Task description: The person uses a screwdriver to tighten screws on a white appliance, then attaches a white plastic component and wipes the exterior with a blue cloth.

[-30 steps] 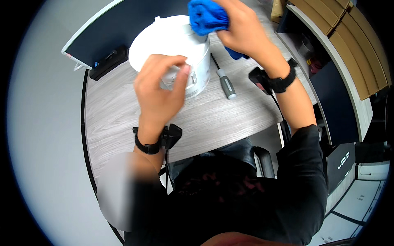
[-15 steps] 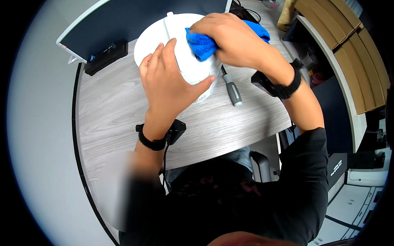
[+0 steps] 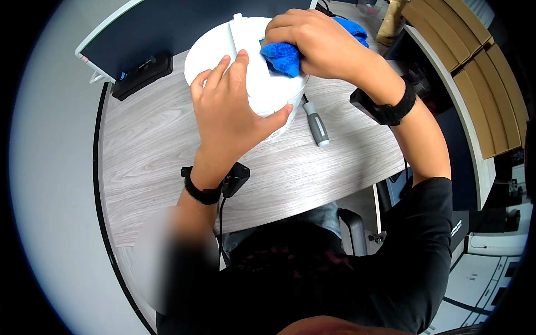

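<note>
A white round container (image 3: 209,53), with a raised strip across its lid, stands at the far middle of the desk. Spread fingers of my left hand (image 3: 226,103) rest on the lid's near left edge, with the thumb against the side. My right hand (image 3: 315,47) is closed around a bunched blue cloth (image 3: 282,58) and presses it on the right part of the lid. More of the cloth sticks out behind that hand. Just right of the container lies a screwdriver (image 3: 317,127) with a grey handle; part of its shaft shows.
A dark desk panel (image 3: 184,28) with a white frame rises behind the container. At its foot sits a black box (image 3: 144,75). Brown cardboard boxes (image 3: 486,100) stand on a shelf at the right. A cable (image 3: 220,223) hangs from my left wrist strap.
My right hand and the cloth have shifted slightly right and up across the lid. The left hand keeps its place on the container.
</note>
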The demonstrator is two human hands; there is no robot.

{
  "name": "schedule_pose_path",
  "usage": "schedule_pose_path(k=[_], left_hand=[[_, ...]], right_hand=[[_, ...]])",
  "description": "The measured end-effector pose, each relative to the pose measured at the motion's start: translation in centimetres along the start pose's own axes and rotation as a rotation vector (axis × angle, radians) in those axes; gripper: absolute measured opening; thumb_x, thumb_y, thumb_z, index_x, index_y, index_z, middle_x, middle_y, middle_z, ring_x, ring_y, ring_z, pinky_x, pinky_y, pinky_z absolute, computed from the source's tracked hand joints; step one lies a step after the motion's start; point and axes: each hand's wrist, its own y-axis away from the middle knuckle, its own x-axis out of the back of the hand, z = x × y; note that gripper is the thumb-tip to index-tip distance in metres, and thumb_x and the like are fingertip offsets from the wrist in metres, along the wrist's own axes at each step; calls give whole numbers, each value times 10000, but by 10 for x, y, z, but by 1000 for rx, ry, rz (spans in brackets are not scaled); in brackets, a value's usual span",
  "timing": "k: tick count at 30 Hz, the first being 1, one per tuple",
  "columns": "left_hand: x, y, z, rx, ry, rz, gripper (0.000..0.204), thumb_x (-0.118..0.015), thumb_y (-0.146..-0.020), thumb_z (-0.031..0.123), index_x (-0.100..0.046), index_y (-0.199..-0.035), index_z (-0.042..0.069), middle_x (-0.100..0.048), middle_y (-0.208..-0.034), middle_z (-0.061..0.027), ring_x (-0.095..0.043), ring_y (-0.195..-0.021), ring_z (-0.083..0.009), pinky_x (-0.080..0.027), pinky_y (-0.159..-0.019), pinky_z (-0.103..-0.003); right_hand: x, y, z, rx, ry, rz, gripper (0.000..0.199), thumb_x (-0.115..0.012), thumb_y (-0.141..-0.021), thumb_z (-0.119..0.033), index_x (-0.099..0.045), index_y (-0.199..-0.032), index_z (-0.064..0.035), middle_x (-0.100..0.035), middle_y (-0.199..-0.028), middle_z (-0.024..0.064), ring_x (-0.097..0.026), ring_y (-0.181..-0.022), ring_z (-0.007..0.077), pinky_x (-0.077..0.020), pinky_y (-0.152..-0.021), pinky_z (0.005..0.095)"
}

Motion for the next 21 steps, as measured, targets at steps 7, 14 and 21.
schedule_pose_path(k=[7, 14, 21], left_hand=[[-1, 0, -3, -23, 1, 4, 918, -885, -597, 504, -621, -1246, -90, -721, -1051, -230, -646, -1152, -399, -381, -1029, -511], [-3, 1, -5, -8, 37, -4, 896, -875, -611, 513, -624, -1249, -64, -721, -1043, -220, -631, -1165, -397, -386, -1016, -514], [-3, 3, -5, -40, 31, 17, 900, -890, -601, 501, -593, -1259, -38, -712, -1088, -197, -621, -1178, -399, -369, -1016, -524]], right_hand=[[-32, -25, 27, -206, -23, -40, 395, -744, -798, -28, -744, -1189, -85, -730, -1163, 137, -698, -1060, 338, -565, -930, 403], [-29, -44, 49, -177, -185, -101, 189, -622, -801, -111, -696, -957, -32, -692, -941, 218, -655, -956, 429, -517, -848, 492], [-53, -55, 69, -231, -135, -80, 199, -617, -802, -115, -685, -975, -46, -696, -943, 214, -657, -955, 428, -518, -846, 498]])
